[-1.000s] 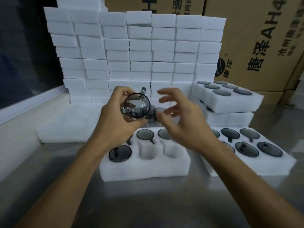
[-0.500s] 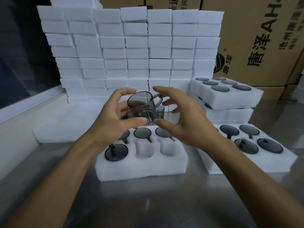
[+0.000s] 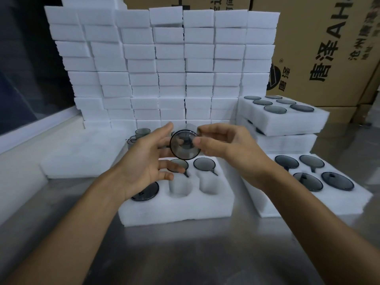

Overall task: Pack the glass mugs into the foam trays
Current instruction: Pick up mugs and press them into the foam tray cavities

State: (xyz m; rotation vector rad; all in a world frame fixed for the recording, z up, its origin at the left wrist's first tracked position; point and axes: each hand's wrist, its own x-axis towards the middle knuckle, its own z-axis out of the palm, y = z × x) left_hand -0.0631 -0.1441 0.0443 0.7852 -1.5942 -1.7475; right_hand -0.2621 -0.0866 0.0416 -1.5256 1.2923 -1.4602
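Fingers pinch mug rim — above tray.

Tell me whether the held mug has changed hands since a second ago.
Yes. The right hand now pinches the smoked glass mug above the front foam tray; the left hand has let go, fingers open.

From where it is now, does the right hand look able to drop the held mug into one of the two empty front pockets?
Probably yes: the right hand pinches the mug above the near tray, and both pockets lie open below, nothing covering them.
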